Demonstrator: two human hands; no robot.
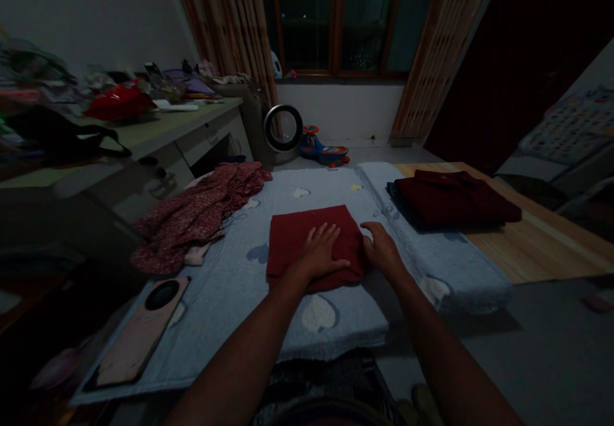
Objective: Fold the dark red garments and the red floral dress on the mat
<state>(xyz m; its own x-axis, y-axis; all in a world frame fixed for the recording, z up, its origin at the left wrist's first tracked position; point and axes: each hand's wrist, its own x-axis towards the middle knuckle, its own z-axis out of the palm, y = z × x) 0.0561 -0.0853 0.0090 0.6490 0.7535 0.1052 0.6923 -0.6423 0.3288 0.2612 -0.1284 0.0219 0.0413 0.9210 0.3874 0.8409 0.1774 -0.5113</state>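
A red garment (288, 240), folded into a rough square, lies in front of me on a blue cloth with heart shapes (297, 336). My left hand (322, 252) rests flat on top of it with the fingers spread. At the garment's right edge is my right hand (382, 250), thumb and fingers apart, palm turned inward; whether it touches the fabric I cannot tell. To the right sits a stack of folded dark red clothes (451, 199) with a darker piece underneath. A crumpled red patterned garment (206, 212) lies to the left.
A phone (141, 333) lies at the cloth's near left corner. Along the left wall stands a cluttered desk (201, 122). A round bladeless fan (283, 133) and a blue and orange ride-on toy (322, 149) stand beyond the cloth. A wooden board (542, 247) extends at right.
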